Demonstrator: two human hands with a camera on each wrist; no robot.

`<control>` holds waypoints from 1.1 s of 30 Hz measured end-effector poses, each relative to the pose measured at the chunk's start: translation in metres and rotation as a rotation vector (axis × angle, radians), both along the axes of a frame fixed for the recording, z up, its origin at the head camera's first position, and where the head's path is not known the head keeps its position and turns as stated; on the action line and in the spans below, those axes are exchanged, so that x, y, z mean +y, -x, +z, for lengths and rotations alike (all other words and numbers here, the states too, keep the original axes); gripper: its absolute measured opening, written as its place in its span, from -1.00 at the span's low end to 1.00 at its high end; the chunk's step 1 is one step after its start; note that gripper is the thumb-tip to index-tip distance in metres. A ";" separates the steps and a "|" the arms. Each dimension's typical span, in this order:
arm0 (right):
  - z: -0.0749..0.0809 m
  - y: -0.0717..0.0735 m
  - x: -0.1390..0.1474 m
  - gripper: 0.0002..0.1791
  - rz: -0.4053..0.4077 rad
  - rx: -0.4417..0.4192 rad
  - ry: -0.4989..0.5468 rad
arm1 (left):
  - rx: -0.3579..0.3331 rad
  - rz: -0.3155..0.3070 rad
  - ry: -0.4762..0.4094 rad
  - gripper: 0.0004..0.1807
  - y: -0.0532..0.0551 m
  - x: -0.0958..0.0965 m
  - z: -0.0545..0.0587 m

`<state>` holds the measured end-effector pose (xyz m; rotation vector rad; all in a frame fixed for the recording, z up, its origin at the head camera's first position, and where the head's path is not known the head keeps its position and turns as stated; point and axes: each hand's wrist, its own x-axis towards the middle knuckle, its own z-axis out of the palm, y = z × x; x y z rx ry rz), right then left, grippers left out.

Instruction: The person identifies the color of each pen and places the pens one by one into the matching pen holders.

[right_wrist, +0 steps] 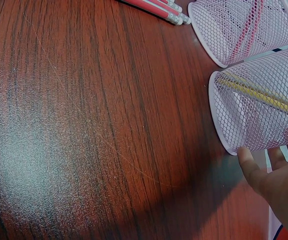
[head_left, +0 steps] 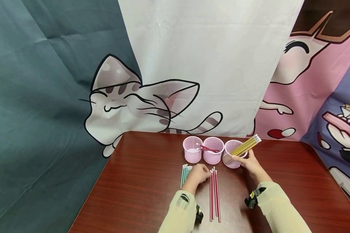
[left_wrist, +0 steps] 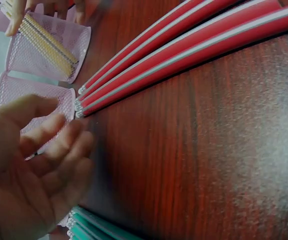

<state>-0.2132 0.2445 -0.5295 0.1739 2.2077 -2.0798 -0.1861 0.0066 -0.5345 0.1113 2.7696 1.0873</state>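
In came the right hand point(head_left: 254, 166), reaching forward, thumb at the near rim and fingers round the outside, gripping the right pink mesh cup point(head_left: 232, 164), where yellow pencils point(head_left: 245, 147) leaned out rightward! The left hand point(head_left: 200, 174) hovered palm inward, fingers loosely curled on nothing, between the teal pencils point(head_left: 184, 176) and the loose red pencils point(head_left: 216, 197) lying lengthwise. Two more red pencils point(head_left: 210, 150) slanted from the middle cup point(head_left: 213, 158) towards the left cup point(head_left: 192, 157). Any lettering was too small to read. The three cups lined up near the table's point(head_left: 125, 184) back edge, with wood stretching broadly either side.
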 end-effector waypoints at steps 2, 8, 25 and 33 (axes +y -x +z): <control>0.001 0.000 0.000 -0.13 0.002 -0.002 -0.003 | -0.042 -0.044 0.060 -0.79 -0.002 0.001 -0.001; 0.000 0.000 0.000 -0.12 0.012 0.005 -0.009 | -0.050 -0.103 0.228 -0.69 -0.005 0.005 -0.003; -0.001 -0.001 0.000 -0.12 0.000 0.023 -0.002 | -0.049 -0.078 0.394 -0.60 -0.005 0.014 -0.008; -0.025 0.006 0.010 -0.15 0.033 0.118 0.082 | -0.037 -0.044 0.446 -0.55 -0.007 0.018 -0.008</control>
